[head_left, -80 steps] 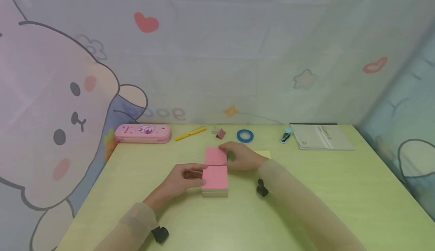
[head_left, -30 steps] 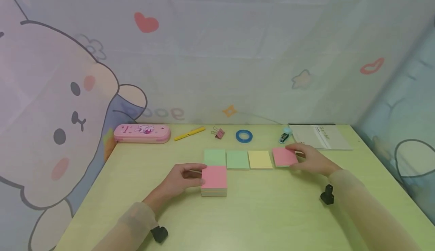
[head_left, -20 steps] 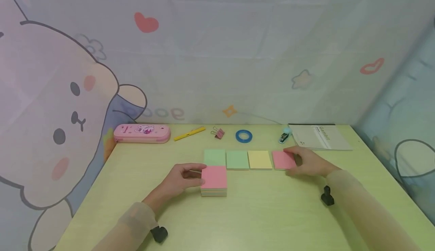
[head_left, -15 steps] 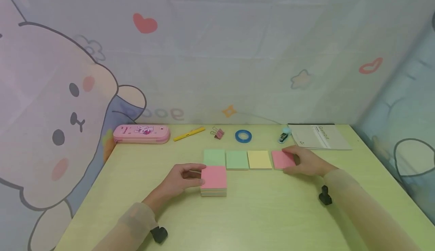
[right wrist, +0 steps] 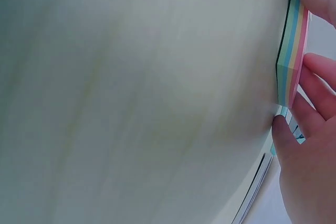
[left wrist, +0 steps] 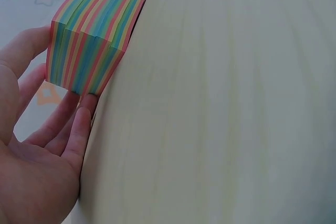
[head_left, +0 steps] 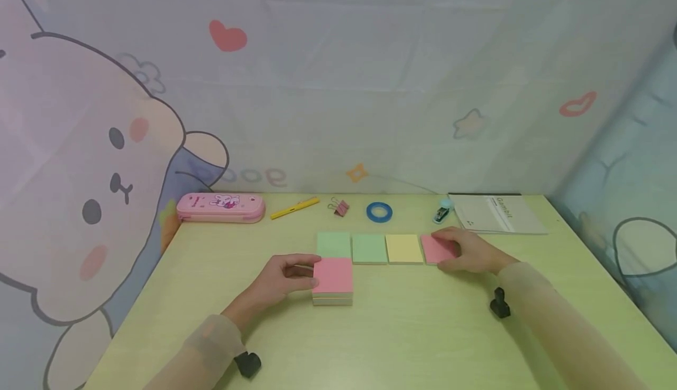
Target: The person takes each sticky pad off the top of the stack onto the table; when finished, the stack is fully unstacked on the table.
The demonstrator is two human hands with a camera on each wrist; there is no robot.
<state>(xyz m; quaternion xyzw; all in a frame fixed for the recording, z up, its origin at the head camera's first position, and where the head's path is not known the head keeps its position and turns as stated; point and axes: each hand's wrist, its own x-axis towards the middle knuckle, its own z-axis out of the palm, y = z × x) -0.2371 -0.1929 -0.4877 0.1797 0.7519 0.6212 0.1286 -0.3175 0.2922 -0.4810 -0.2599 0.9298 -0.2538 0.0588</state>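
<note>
On the pale green table (head_left: pixel 402 331) my left hand (head_left: pixel 296 275) grips a thick pink-topped stack of sticky notes (head_left: pixel 333 281). In the left wrist view the stack (left wrist: pixel 94 35) shows striped multicolour sides, with my fingers (left wrist: pixel 73 129) along it. Behind the stack runs a row of thin pads: a green pad (head_left: pixel 334 243), a second green pad (head_left: pixel 369 248) and a yellow pad (head_left: pixel 404 248). At the row's right end my right hand (head_left: pixel 460 250) holds a thin pink pad (head_left: pixel 435 249) flat on the table. In the right wrist view my fingers (right wrist: pixel 315 82) curl round that pad's (right wrist: pixel 291 40) edge.
Along the table's back edge lie a pink pencil case (head_left: pixel 222 207), a yellow pen (head_left: pixel 296 207), a pink binder clip (head_left: pixel 341 206), a blue tape roll (head_left: pixel 379 211), a small stapler (head_left: pixel 444 209) and a grey booklet (head_left: pixel 499 214). A printed curtain hangs behind.
My right hand carried the pink pad from beside the stack to the row's right end, then slid it slightly left toward the yellow pad. The left hand stayed still.
</note>
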